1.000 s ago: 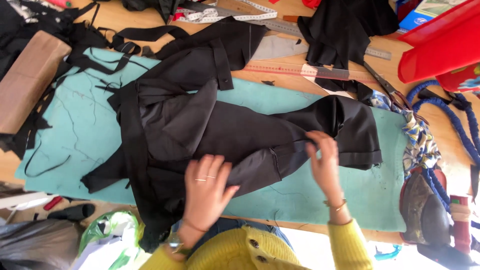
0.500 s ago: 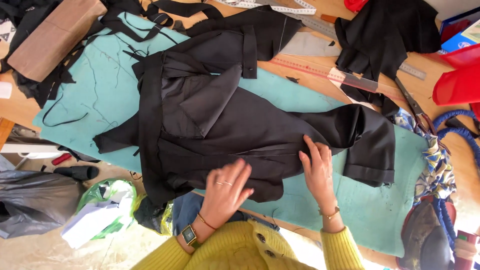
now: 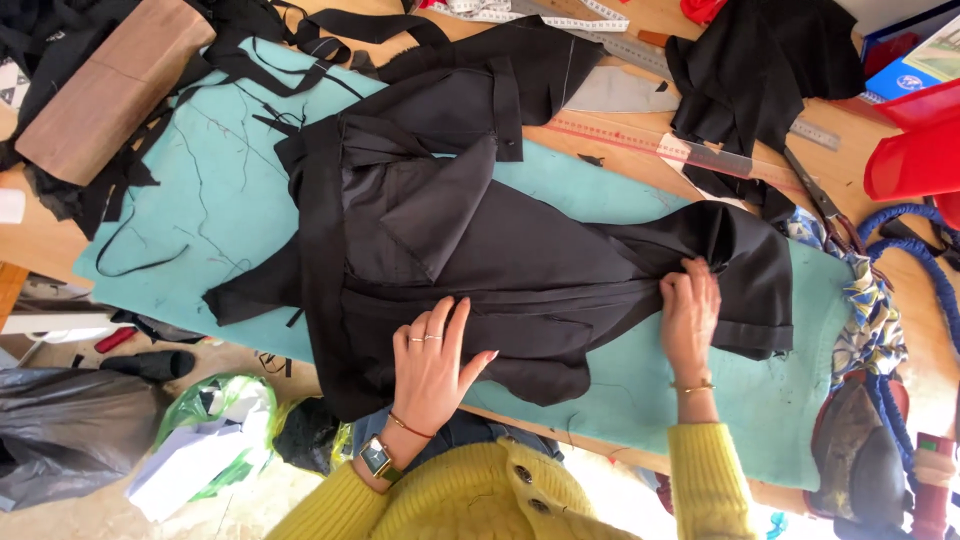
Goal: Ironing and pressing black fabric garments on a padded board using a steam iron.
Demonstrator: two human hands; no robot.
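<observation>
While the fingers (image 3: 440,325) of the left hand (image 3: 432,368) lie spread and flat, pressing the lower edge of the black garment (image 3: 500,240) without gripping it, the fingers (image 3: 690,290) of the right hand (image 3: 688,322) are drawn together and appear pinched on a fold of the same cloth near its right end. The garment is spread across the teal mat (image 3: 200,200), which covers the wooden surface (image 3: 640,165), with its lower hem close to the near edge. Risk noted: the fabric looks smooth, and uneven tension between the two hands could shift or crease the layers under the left palm; the hem near the edge could also slide off the mat. Surroundings: loose black strips (image 3: 130,180) lie touching the garment's left side and could be dragged along with it. A clear ruler (image 3: 690,150) and a metal ruler (image 3: 640,50) lie just beyond the cloth, scissors (image 3: 825,205) near the right hand, and a patterned cloth (image 3: 870,310) crowds the mat's right end. A further black fabric pile (image 3: 760,70) sits at the far side, a red bin (image 3: 915,155) to the right, and a brown board (image 3: 110,95) to the far left. Bags (image 3: 200,440) lie on the floor below.
</observation>
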